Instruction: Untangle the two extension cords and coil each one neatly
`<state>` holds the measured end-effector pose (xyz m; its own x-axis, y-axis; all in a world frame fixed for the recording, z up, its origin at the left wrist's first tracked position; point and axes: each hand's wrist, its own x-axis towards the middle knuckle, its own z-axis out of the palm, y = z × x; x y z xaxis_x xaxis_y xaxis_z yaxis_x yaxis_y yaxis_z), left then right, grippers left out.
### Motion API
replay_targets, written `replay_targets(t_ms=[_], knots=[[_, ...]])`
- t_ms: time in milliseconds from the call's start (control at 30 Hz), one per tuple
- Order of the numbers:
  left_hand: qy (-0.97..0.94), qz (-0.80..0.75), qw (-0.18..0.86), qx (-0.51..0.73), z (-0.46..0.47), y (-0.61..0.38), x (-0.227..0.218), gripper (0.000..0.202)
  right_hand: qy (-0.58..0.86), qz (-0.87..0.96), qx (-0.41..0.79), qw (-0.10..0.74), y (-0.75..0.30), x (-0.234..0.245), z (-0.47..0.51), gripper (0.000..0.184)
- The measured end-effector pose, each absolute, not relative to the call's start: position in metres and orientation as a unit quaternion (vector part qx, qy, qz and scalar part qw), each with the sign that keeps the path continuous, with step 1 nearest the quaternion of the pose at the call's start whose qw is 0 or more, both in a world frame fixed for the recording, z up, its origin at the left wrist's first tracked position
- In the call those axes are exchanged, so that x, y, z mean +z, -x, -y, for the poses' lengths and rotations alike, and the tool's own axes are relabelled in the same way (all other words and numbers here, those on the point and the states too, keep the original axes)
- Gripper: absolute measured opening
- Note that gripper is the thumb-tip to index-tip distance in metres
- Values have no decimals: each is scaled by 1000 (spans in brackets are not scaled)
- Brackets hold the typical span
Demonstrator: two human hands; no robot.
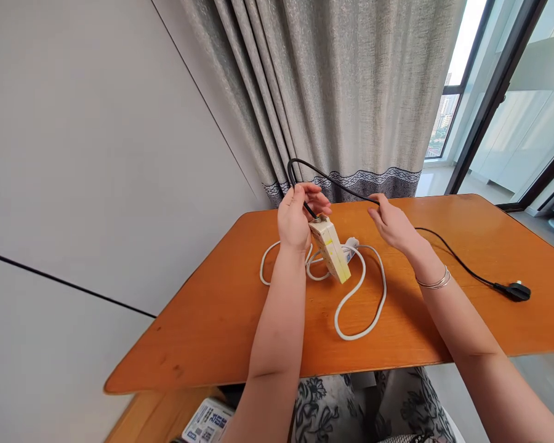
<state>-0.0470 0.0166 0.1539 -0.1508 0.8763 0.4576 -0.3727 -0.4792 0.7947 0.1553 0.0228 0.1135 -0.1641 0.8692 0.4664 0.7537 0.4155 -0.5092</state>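
Left hand (303, 208) hides part of black cord (336, 182); right hand (391, 224) covers another stretch. White cord (360, 336) partly behind left forearm (281, 320). Box (207, 419) cut off below, small print illegible. Curtain (351, 86) top cropped.

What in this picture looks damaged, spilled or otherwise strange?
The cream power strip by the left hand has uneven yellow patches on its side, perhaps discolouration; whether it is damaged, I cannot tell. No spill shows.
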Motion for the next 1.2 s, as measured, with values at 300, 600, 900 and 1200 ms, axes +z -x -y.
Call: replay_targets(t_ms=[300, 600, 900, 1200], knots=[[-561, -226, 436, 667, -19, 37, 140, 48, 488, 837, -107, 225, -140, 142, 33, 39], [-660, -243, 531, 472, 7, 18, 142, 46, 265, 832, -56, 484, -155, 142, 34, 31], [-675, -212, 599, 375, 13, 7, 133, 67, 327, 778, -41, 535, -166, 140, 23, 48], [-680, -208, 621, 330, 5, 22, 134, 57, 312, 829, -81, 456, -185, 140, 13, 33]])
